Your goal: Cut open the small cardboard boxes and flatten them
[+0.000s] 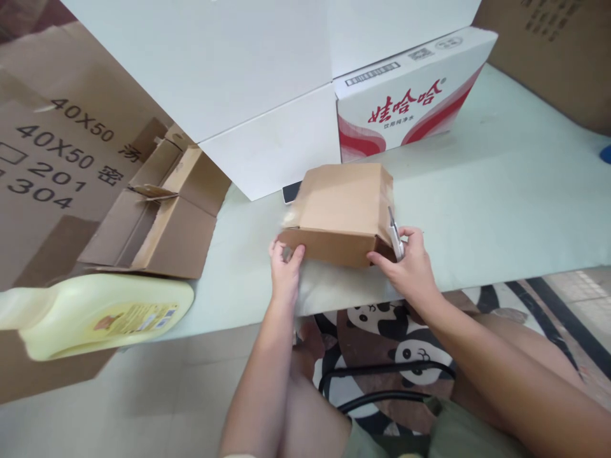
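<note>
A small brown cardboard box [338, 197] sits near the front edge of the table, its top face closed. My left hand [286, 264] grips its front left corner, thumb on the front side and fingers round the left end. At the front right corner, my right hand [408, 264] holds a slim white box cutter [395, 235] upright against the box's right side, with a dark narrow tip pointing up. The right thumb presses on the box's front corner. Clear tape seems to cover the right end; the box's underside is hidden.
Behind stand large white cartons [281, 140] and a white carton with red print [405, 105]. A dark flat device [290, 193] peeks out behind the box. Leftward are open brown boxes [176, 235] and a pale yellow bottle [109, 312]. The table edge [477, 286] runs close to my knees.
</note>
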Motion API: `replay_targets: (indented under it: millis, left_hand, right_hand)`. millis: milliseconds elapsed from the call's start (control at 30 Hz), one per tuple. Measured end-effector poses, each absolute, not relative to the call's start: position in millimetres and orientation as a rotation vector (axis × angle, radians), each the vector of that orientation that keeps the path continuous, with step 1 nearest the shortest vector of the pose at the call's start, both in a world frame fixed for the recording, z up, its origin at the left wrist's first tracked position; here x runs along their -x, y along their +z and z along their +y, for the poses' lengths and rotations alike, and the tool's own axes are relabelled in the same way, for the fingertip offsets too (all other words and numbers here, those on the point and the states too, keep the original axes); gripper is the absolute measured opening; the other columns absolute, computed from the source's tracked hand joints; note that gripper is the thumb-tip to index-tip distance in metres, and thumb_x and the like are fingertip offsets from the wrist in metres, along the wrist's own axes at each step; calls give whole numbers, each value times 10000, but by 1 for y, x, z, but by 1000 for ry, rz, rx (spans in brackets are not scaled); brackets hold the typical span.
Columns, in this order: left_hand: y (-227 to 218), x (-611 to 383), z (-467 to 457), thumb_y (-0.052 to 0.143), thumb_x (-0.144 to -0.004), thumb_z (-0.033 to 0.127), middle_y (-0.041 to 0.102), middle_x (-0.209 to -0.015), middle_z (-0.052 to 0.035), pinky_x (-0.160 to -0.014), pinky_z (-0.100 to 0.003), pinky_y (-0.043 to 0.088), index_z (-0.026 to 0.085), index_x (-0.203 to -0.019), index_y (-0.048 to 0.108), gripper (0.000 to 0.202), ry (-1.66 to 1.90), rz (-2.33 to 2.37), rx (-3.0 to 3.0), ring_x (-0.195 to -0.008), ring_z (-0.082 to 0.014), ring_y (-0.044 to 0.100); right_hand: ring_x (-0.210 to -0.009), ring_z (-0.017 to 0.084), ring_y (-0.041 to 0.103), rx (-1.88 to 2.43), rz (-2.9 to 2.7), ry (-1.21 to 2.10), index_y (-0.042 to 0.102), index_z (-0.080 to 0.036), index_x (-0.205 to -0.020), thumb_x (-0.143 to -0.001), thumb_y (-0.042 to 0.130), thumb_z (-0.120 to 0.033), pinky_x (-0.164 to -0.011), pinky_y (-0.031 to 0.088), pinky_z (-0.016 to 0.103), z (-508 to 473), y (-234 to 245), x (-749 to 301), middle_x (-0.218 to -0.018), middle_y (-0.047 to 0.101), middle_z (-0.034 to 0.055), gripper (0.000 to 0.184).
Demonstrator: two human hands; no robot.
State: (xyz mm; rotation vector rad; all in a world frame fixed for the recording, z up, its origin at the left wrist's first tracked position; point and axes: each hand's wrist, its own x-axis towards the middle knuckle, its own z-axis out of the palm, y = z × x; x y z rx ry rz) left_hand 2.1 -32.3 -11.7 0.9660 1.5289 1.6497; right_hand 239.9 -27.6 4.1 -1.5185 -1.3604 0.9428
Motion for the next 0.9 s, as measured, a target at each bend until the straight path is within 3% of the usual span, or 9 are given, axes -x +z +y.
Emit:
replay_targets:
  millis: [67, 167, 267, 367, 533, 600, 667, 767, 900]
  left_hand:
    - [-14, 1, -32, 816, -713, 435, 610, -1249, -106, -1007, -321, 470, 203, -1002, 689, 392, 1665, 1603, -1024, -1184, -215, 582]
    - [-13, 1, -34, 814, -703, 479, 695, -1053, -100, -910, -324, 509, 172, -986, 709, 430, 1653, 1610, -1009, -986, -206, 657]
    - [-12, -1, -34, 812, -696, 514, 723, -891, -85, -781, -305, 529, 157, -954, 718, 450, 1663, 1623, -988, -820, -188, 668]
    - [-10, -2, -34, 811, -700, 508, 734, -878, -86, -745, -286, 524, 155, -942, 724, 437, 1680, 1614, -1005, -791, -178, 670]
    - [-7, 0, -37, 802, -716, 459, 727, -835, -67, -719, -267, 507, 160, -925, 729, 373, 1675, 1614, -1056, -753, -164, 656]
    - [-6, 2, -39, 787, -715, 439, 718, -816, -57, -710, -267, 500, 166, -896, 731, 332, 1700, 1551, -1040, -745, -166, 647]
    - [-5, 4, -39, 740, -712, 429, 714, -809, -56, -711, -276, 499, 172, -847, 734, 290, 1756, 1430, -968, -760, -180, 649]
    - [-4, 9, -38, 638, -670, 390, 704, -764, -59, -695, -284, 498, 190, -739, 721, 228, 1819, 1296, -821, -748, -190, 645]
    - [-4, 20, -32, 594, -643, 298, 699, -745, -29, -673, -264, 484, 213, -741, 709, 174, 1742, 1416, -766, -704, -163, 632]
  right_hand:
    - [-577, 185, 489, 1644, -1395, 858, 352, -270, -908, -658, 756, -582, -558, 349, 293, -26, 8, -242, -644, 486, -70, 569]
    - [-557, 176, 436, 1791, -1439, 772, 329, -273, -851, -629, 740, -610, -554, 308, 288, -22, 13, -244, -632, 460, -69, 576]
    - [-587, 184, 452, 1813, -1455, 733, 323, -270, -828, -614, 742, -597, -578, 318, 300, -20, 15, -246, -671, 503, -42, 573]
    - [-620, 184, 477, 1750, -1397, 713, 320, -267, -818, -621, 748, -567, -596, 348, 307, -21, 16, -249, -711, 521, -26, 559]
    - [-554, 163, 511, 1462, -1297, 957, 402, -258, -1069, -735, 698, -492, -570, 421, 309, -24, 16, -254, -692, 553, -54, 503]
    - [-628, 181, 588, 1347, -1360, 1004, 434, -257, -1226, -765, 689, -438, -626, 484, 335, -23, 15, -256, -800, 634, -13, 558]
    - [-851, 233, 670, 1285, -1436, 1005, 509, -254, -1273, -771, 695, -401, -774, 534, 389, -21, 13, -258, -1017, 694, 60, 555]
    - [-1166, 307, 627, 1270, -1454, 1007, 606, -237, -1256, -781, 704, -402, -985, 500, 466, -17, 12, -262, -1270, 666, 105, 512]
    - [-1168, 310, 633, 1236, -1387, 1056, 622, -231, -1276, -777, 735, -434, -1016, 495, 488, -13, 10, -270, -1282, 674, 105, 550]
